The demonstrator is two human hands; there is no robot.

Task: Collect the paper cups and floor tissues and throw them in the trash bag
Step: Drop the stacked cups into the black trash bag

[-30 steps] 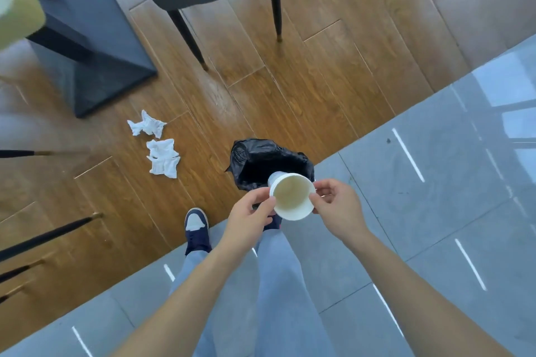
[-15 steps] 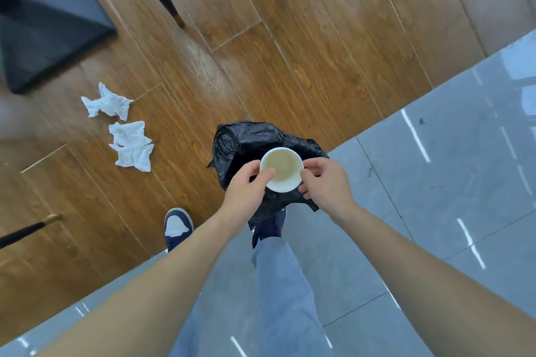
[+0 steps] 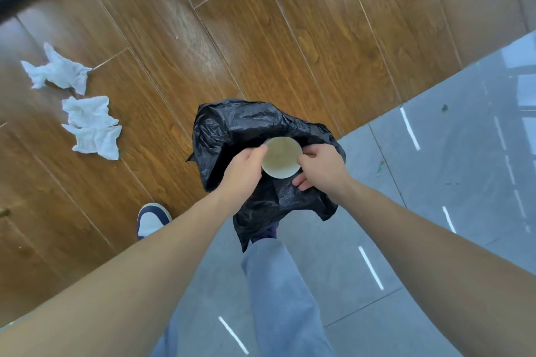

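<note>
wood floor [image 3: 290, 38] | grey tiles [image 3: 435, 182] adjoining | three crumpled tissues [image 3: 87, 122] on wood | trash bag [image 3: 232, 130] straddling seam

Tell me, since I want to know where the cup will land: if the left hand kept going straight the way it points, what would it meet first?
The left hand points forward and down over the black trash bag, pinching the paper cup with the right hand. It would likely meet the bag's plastic first, though depth is unclear.
</note>
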